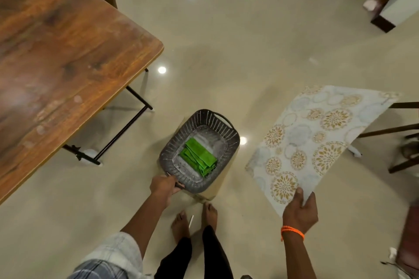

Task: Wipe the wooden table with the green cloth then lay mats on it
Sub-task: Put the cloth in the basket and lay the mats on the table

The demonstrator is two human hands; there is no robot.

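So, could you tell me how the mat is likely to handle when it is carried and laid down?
Probably fairly stiff: the mat stays flat while the right hand holds one corner. Likely light, since that one-corner hold carries it. Its surface looks smooth, so it may slide on the table.

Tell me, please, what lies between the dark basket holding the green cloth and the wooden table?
Only bare, glossy floor separates the basket from the wooden table in the head view; the table's black leg frame stands at that edge.
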